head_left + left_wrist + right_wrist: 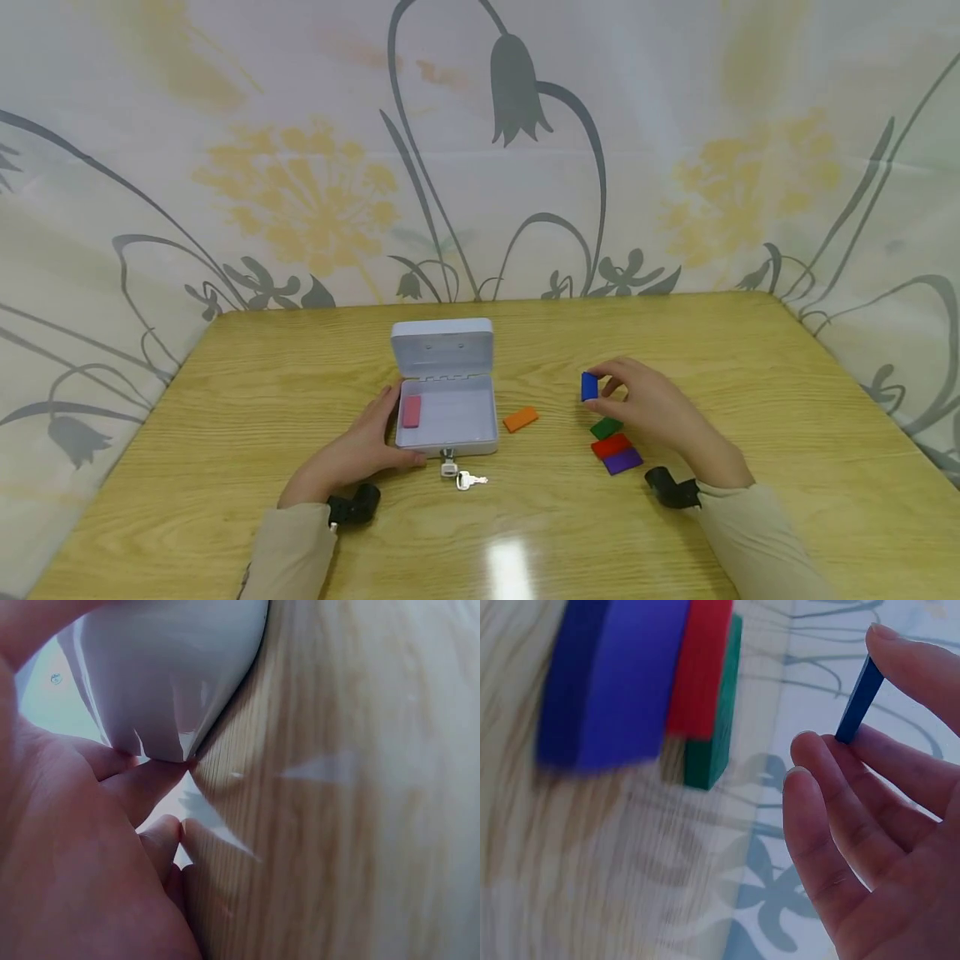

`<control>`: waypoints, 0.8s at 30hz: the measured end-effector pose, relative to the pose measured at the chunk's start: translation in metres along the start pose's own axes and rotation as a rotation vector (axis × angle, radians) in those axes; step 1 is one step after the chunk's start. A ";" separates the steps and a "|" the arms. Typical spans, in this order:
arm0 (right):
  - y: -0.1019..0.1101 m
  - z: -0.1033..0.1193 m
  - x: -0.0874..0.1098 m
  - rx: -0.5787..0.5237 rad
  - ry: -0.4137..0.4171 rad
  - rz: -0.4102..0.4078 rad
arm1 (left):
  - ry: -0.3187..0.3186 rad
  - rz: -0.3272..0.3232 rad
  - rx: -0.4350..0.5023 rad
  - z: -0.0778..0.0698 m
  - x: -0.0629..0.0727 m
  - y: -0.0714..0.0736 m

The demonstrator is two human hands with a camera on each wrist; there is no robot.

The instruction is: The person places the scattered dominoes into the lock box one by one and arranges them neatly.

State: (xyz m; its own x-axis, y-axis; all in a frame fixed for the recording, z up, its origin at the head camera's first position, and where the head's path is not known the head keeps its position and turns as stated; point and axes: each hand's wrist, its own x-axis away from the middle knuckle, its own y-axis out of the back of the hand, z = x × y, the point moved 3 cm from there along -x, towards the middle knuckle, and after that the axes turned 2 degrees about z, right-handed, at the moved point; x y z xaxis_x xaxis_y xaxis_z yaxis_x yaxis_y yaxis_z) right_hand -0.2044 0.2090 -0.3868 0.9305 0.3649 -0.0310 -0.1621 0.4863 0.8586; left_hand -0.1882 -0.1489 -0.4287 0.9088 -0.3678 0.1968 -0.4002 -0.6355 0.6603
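A white cash box (468, 417) stands on the table with its lid (442, 354) raised. Inside it, at the left wall, lies a pink block (412, 412). My left hand (367, 442) holds the box by its left side and front edge, thumb at the front; the left wrist view has fingertips at the glossy box wall (172, 675). Between thumb and fingertips, my right hand (656, 408) pinches a thin blue block (589, 387), held on end above the table. Just below this hand lie a green block (606, 427), a red block (611, 447) and a purple block (623, 461).
An orange block (521, 419) lies right of the box. One key (448, 469) sits in the box's front lock, and a second key (471, 480) lies flat beside it. Behind the wooden table (300, 358) hangs a flower-patterned cloth (465, 192).
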 end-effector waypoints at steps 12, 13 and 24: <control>-0.012 0.035 -0.021 -0.039 0.036 0.023 | -0.017 0.004 0.033 -0.002 0.001 0.001; -0.013 0.037 -0.023 -0.032 0.043 0.019 | -0.018 0.004 0.032 -0.003 0.001 0.001; -0.021 0.056 -0.033 -0.036 0.064 0.012 | 0.000 0.000 0.017 -0.003 0.002 0.001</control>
State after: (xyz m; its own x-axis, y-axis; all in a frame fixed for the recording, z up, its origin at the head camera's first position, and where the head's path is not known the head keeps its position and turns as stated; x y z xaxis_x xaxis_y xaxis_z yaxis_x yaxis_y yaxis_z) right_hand -0.2136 0.1422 -0.3747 0.9057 0.4204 -0.0540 -0.1861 0.5091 0.8403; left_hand -0.1862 -0.1486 -0.4255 0.9088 -0.3678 0.1973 -0.4024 -0.6471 0.6476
